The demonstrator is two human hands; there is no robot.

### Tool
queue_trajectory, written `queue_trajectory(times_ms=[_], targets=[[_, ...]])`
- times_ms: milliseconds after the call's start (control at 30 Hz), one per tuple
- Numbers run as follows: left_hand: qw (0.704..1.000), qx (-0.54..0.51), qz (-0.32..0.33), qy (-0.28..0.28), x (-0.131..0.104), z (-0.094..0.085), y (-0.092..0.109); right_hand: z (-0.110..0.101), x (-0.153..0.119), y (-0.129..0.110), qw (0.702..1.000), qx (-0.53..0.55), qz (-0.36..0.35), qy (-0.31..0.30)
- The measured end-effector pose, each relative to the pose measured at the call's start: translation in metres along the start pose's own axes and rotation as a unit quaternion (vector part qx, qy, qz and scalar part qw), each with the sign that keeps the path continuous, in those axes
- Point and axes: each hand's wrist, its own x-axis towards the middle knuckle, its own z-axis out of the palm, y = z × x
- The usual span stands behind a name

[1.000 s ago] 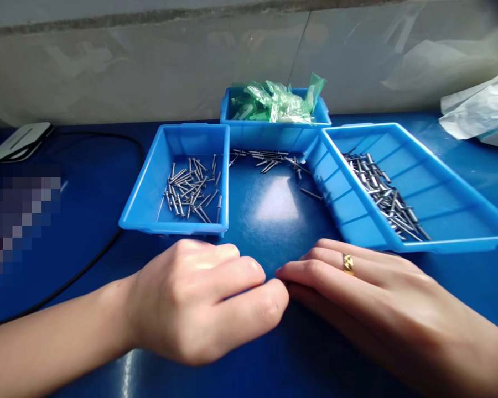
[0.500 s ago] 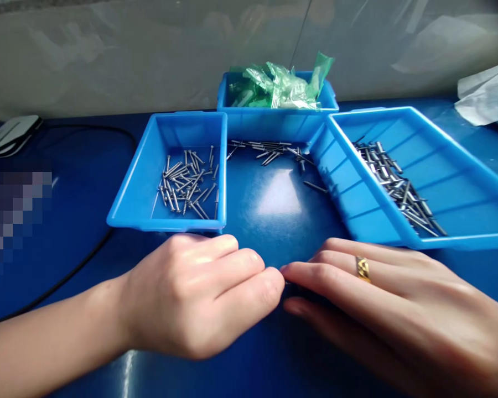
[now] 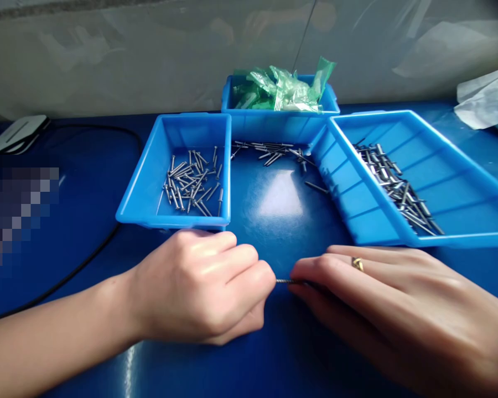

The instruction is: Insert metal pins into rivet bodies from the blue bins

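Between my hands, in front of the bins, a thin threaded metal screw (image 3: 284, 281) lies crosswise. Only a short length of its thread shows. My left hand (image 3: 209, 287) is curled into a fist with the screw's left end hidden at its fingertips. From the other side, my right hand (image 3: 382, 301), wearing a gold ring, pinches the screw between thumb and index finger. Close beyond my left hand stands a blue bin (image 3: 172, 222) holding several screws (image 3: 188, 185). A larger blue bin (image 3: 460, 241) with several rivets (image 3: 398, 188) is just beyond my right hand.
A third blue bin (image 3: 278, 119) at the back holds green plastic packets (image 3: 286, 88). Several loose rivets (image 3: 274, 150) lie on the blue table (image 3: 265, 235) between the bins. A black cable (image 3: 95, 254) runs along the left; white paper (image 3: 487, 99) is at the far right.
My hands have drawn slightly apart, exposing the threaded length between them. The right thumb has come up against the index finger. The view has shifted a little.
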Motion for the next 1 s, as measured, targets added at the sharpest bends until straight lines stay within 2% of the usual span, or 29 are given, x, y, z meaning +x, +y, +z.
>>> queue_trajectory(times_ms=[100, 167, 200, 233, 333, 467, 533, 600, 700, 867, 1000], targets=[[1.000, -0.005, -0.008, 0.013, -0.002, 0.003, -0.001, -0.001, 0.000, 0.000, 1.000, -0.004, -0.009, -0.004], [1.000, -0.026, -0.004, -0.005, -0.003, 0.000, -0.001, 0.000, 0.000, 0.000, 1.000, -0.005, -0.008, -0.010], [0.999, -0.046, 0.001, 0.018, -0.003, -0.002, -0.001, 0.001, -0.001, -0.001, 1.000, -0.003, -0.007, -0.014], [0.998, -0.069, 0.002, -0.011, -0.003, -0.005, -0.001, 0.001, -0.002, -0.002, 1.000, 0.000, -0.005, -0.019], [0.993, -0.113, 0.001, -0.041, -0.004, -0.013, -0.002, 0.004, -0.004, -0.003, 1.000, 0.016, 0.001, -0.017], [0.990, -0.131, 0.006, -0.047, -0.006, -0.007, -0.001, 0.006, -0.003, -0.002, 1.000, 0.024, 0.010, -0.003], [0.992, -0.123, 0.008, 0.017, -0.008, 0.002, 0.002, 0.008, -0.004, -0.001, 0.999, 0.030, 0.011, 0.002], [0.993, -0.108, 0.005, 0.045, -0.009, 0.009, 0.005, 0.011, -0.007, -0.001, 0.999, 0.036, 0.015, 0.008], [0.996, -0.083, 0.000, 0.042, -0.008, 0.010, 0.006, 0.015, -0.013, 0.000, 0.999, 0.034, 0.024, 0.011], [0.998, -0.053, 0.018, -0.009, -0.001, -0.003, 0.001, 0.010, -0.010, 0.001, 1.000, 0.007, 0.010, 0.001], [1.000, -0.027, -0.005, -0.010, 0.002, -0.001, -0.001, 0.005, -0.006, 0.002, 1.000, -0.005, -0.009, -0.006]])
